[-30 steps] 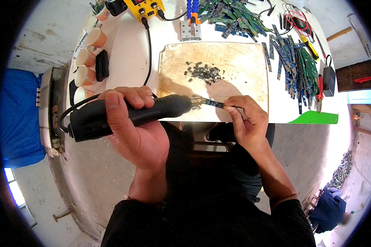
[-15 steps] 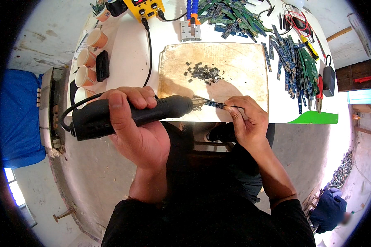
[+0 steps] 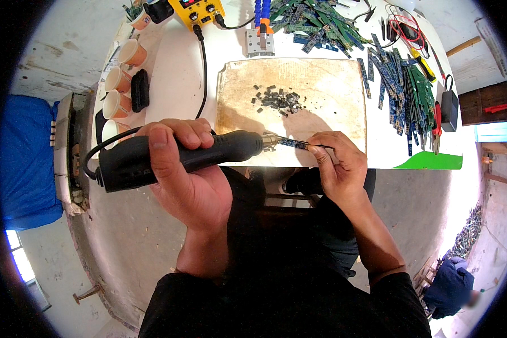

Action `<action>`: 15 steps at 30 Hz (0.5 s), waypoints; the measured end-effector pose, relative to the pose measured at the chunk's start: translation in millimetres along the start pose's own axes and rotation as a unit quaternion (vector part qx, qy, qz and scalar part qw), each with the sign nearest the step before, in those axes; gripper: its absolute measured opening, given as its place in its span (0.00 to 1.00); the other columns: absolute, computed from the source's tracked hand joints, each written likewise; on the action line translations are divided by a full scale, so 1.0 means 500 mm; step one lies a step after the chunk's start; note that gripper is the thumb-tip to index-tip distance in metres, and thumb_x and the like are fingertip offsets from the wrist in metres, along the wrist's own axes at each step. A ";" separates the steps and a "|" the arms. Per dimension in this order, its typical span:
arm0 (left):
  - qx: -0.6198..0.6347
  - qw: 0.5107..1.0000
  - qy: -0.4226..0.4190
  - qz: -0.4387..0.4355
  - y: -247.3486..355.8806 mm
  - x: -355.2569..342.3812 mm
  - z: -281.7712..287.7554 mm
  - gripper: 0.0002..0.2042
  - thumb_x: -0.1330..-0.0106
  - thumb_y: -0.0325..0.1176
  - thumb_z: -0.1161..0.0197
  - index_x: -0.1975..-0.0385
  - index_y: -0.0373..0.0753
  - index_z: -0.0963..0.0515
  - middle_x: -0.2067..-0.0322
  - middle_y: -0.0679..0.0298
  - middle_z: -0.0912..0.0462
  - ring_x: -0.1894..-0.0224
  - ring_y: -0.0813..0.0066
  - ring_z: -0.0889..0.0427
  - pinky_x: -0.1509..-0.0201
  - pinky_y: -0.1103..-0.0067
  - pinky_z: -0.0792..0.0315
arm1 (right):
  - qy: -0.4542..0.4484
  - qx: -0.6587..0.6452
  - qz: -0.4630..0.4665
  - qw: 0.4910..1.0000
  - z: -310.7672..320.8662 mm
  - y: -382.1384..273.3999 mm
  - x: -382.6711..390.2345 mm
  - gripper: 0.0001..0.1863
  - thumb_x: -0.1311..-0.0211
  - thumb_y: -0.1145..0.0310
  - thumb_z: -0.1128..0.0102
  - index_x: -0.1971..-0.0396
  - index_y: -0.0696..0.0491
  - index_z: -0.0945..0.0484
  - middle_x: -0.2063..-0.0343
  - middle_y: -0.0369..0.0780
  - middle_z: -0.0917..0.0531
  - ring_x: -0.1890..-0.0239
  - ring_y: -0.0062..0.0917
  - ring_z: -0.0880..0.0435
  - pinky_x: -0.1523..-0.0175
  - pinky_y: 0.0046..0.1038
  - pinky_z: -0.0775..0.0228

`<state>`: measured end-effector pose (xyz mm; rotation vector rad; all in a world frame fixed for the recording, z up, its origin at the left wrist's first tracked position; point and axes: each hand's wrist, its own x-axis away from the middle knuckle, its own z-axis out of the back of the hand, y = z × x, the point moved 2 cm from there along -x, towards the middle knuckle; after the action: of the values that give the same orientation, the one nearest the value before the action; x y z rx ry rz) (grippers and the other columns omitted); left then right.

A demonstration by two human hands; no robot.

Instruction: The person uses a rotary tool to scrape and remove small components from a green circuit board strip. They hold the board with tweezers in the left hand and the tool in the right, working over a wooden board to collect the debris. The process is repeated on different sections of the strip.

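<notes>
White worktable (image 3: 174, 73) under daylight, grey concrete floor (image 3: 118, 242) below, blue cloth (image 3: 25, 152) at far left. On the table: a worn beige rectangular board (image 3: 327, 90) with a small pile of tiny dark chips (image 3: 276, 100) in its middle. Behind the board, a yellow station box with knobs (image 3: 200, 10) and a black cable (image 3: 204, 62) running forward from it. At the left edge, a row of small paper cups (image 3: 118, 93) and a black oblong case (image 3: 139, 90). At the right, a heap of narrow green and blue circuit strips (image 3: 405, 90), and a black adapter block (image 3: 449, 110) beyond it.

Left hand (image 3: 188, 174) closed tight around a thick black handle of a hot-air tool (image 3: 174, 158), metal nozzle pointing right, just over the front edge of the board. Right hand (image 3: 338, 166) pinching with thumb and fingers a thin dark narrow circuit strip (image 3: 293, 144), held level, its left end touching or just beside the nozzle; cannot tell which. Strip in the air above the near edge of the board, between both hands.
</notes>
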<state>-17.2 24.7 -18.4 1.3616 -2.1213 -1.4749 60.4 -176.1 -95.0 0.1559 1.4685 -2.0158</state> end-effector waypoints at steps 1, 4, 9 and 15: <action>0.000 1.000 0.003 0.000 0.000 0.000 0.000 0.12 0.26 0.44 0.43 0.69 0.45 0.32 0.75 0.70 0.33 0.71 0.77 0.35 0.53 0.71 0.36 | -0.003 0.007 -0.004 1.000 0.002 -0.003 -0.002 0.06 0.42 0.82 0.35 0.64 0.59 0.19 0.66 0.45 0.16 0.65 0.33 0.16 0.59 0.26 0.24; -0.004 1.000 0.020 -0.001 0.003 0.002 -0.001 0.12 0.26 0.43 0.44 0.69 0.45 0.32 0.75 0.70 0.33 0.70 0.77 0.35 0.53 0.71 0.36 | 0.001 0.024 -0.011 1.000 0.006 -0.008 -0.010 0.06 0.42 0.82 0.35 0.64 0.59 0.20 0.66 0.46 0.16 0.65 0.33 0.16 0.59 0.26 0.25; 0.001 1.000 0.026 -0.002 0.008 -0.003 0.004 0.12 0.27 0.43 0.44 0.70 0.45 0.33 0.75 0.70 0.34 0.70 0.77 0.35 0.53 0.72 0.37 | 0.043 0.066 -0.008 0.997 0.005 -0.007 -0.022 0.07 0.42 0.82 0.35 0.64 0.59 0.20 0.65 0.46 0.16 0.63 0.35 0.16 0.57 0.28 0.25; 0.011 0.999 0.034 0.001 0.009 -0.002 0.005 0.13 0.28 0.43 0.42 0.71 0.45 0.33 0.75 0.70 0.35 0.71 0.78 0.36 0.56 0.74 0.37 | -0.010 0.009 0.009 1.000 -0.009 -0.017 -0.006 0.07 0.43 0.82 0.35 0.64 0.60 0.20 0.65 0.46 0.16 0.62 0.36 0.16 0.56 0.29 0.25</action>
<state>-20.7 27.4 -15.7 1.3959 -2.1029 -1.3890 56.8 -169.3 -88.3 0.1568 1.4324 -2.0110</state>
